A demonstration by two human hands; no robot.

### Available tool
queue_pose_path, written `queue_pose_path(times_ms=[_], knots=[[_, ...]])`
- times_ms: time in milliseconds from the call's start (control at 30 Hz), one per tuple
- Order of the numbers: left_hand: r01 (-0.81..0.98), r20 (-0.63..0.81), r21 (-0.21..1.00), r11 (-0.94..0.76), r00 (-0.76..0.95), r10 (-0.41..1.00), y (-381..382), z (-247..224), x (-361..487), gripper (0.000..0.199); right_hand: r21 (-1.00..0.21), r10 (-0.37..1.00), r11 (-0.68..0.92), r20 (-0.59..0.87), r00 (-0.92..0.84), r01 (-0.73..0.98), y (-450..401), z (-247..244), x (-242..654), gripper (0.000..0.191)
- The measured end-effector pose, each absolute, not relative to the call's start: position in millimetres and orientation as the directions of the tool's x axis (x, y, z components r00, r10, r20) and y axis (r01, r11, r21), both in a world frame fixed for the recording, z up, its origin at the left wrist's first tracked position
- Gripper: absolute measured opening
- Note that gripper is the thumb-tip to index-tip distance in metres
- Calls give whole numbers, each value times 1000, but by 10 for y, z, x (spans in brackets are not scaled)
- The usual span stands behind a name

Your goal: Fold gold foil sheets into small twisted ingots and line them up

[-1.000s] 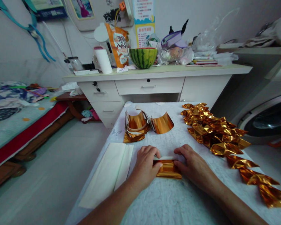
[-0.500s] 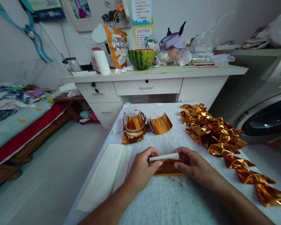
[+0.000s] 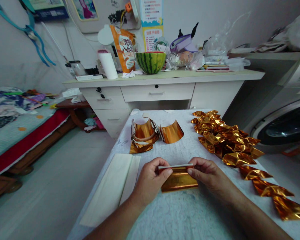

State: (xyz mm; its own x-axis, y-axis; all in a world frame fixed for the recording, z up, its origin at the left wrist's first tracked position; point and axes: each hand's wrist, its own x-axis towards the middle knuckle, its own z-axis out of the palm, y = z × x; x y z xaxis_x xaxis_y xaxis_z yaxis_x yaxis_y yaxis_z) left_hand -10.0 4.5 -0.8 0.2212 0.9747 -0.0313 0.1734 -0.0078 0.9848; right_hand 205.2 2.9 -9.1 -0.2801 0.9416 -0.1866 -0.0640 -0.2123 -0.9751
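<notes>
A gold foil sheet (image 3: 179, 180) with a white strip along its upper edge is stretched between my two hands above the cloth-covered table. My left hand (image 3: 151, 180) pinches its left end between thumb and fingers. At the right end, my right hand (image 3: 208, 173) has the same kind of pinch. Left of my hands lie folded white paper sheets (image 3: 112, 188). Beyond them stand a curled stack of gold foil sheets (image 3: 143, 131) and a smaller curved foil stack (image 3: 172, 132).
Many folded gold foil pieces (image 3: 237, 159) are heaped along the table's right side. Behind the table (image 3: 162, 220) is a white desk (image 3: 157, 91) bearing a cut watermelon (image 3: 150, 62), an orange pouch and plastic bags. A washing machine (image 3: 285, 116) stands at the right, a bed at the left.
The white roll between my hands now shows as a thin flat edge, and more of the gold foil faces up below it. My hands have stayed almost in place.
</notes>
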Motion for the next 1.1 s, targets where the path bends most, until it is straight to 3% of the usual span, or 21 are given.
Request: queue_pose_path(times_ms=[1100], knots=[[145,-24,989,-13,255,967,24,-45,-114,19,-982,958,-177,-155,-243,-69,-26,8,2025,33]])
